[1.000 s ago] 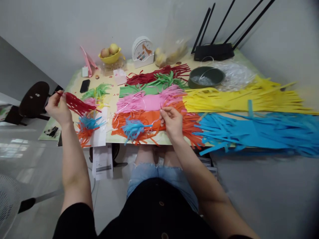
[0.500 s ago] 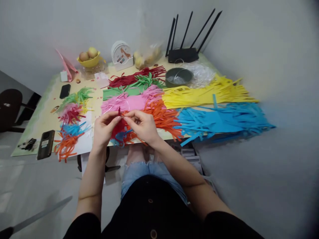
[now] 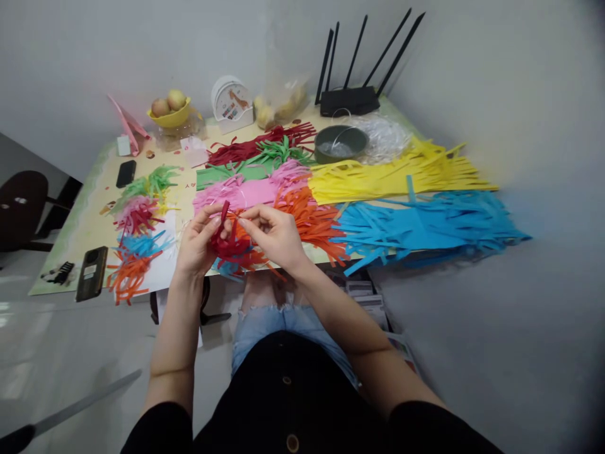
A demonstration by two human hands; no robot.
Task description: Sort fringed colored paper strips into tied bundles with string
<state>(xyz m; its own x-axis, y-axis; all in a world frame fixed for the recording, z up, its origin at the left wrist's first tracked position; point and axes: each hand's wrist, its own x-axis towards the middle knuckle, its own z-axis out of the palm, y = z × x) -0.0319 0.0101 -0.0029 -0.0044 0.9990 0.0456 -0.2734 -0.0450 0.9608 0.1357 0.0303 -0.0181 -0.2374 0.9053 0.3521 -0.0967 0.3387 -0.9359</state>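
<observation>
My left hand [image 3: 195, 246] grips the red tassel [image 3: 230, 248], likely to steady it for my right hand [image 3: 278, 241], pinched at its top, can't tell on what.

You've got matt, papery red strips [image 3: 230, 249]; blue strips [image 3: 425, 221] nr table's [image 3: 97, 195] front edge look same. Router [image 3: 350, 101], back edge: smooth blk plastic. Your shorts [image 3: 258, 334]: frayed denim.
</observation>
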